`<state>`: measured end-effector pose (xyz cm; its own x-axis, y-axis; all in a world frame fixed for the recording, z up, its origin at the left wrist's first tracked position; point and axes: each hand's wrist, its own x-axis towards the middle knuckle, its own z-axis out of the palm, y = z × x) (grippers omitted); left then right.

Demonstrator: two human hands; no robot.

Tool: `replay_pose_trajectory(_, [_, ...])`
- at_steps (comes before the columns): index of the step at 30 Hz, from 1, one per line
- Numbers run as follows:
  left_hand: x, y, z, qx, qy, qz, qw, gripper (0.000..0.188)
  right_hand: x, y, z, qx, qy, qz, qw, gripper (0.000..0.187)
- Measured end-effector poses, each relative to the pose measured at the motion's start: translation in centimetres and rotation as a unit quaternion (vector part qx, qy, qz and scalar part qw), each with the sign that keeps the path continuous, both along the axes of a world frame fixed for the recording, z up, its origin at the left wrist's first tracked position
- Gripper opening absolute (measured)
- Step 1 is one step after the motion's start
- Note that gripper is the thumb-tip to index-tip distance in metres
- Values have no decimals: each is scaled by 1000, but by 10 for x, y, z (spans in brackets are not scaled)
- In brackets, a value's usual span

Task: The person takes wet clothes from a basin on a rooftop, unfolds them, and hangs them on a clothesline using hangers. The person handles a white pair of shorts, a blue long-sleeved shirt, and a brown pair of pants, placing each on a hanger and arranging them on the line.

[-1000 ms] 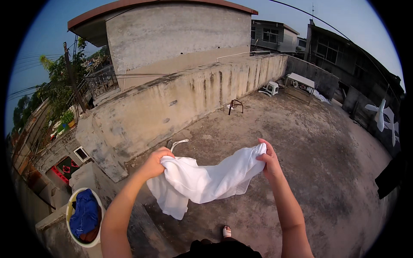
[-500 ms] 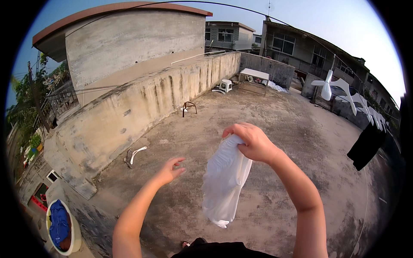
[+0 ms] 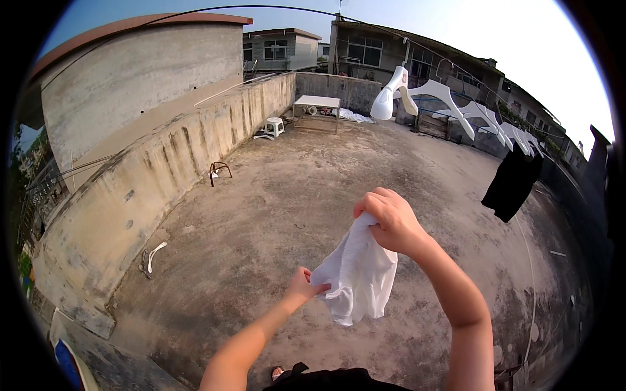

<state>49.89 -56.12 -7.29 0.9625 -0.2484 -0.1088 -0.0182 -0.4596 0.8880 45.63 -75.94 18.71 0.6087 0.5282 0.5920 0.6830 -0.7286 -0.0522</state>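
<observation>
A white cloth garment point(image 3: 358, 277) hangs in loose folds in front of me, above the concrete floor. My right hand point(image 3: 390, 220) grips its upper edge, fingers closed over the bunched fabric. Lower down, my left hand point(image 3: 304, 287) pinches the garment's left edge between thumb and fingers. The exact kind of garment is hard to tell from its folds. Up to the right, white hangers point(image 3: 438, 95) dangle in a row from a line, apart from both hands. A black garment point(image 3: 513, 184) hangs at the far end of that row.
A stained low wall point(image 3: 189, 146) runs along the left. Farther back stand a white stool point(image 3: 274, 126) and a white-topped table point(image 3: 317, 101). A bent brown metal frame point(image 3: 220, 172) and a loose white hanger point(image 3: 155, 254) lie near the wall. A basin rim point(image 3: 73, 357) shows at lower left.
My left hand has moved in and closed on the white garment's edge, spreading it sideways. The view has turned right, bringing the hangers closer to the middle.
</observation>
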Motion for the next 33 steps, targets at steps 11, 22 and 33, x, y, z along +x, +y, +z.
replay_pose_trajectory(11, [92,-66,64,-223,136,-47,964,26,-50,-158,-49,180,82,-208,958,36])
replay_pose_trajectory(22, [136,-134,202,-310,109,-59,943,28,-88,-194,-69,151,24,-286,946,50])
replay_pose_trajectory(33, [117,-201,239,-285,22,-23,958,19,-94,-252,-96,203,252,-242,915,32])
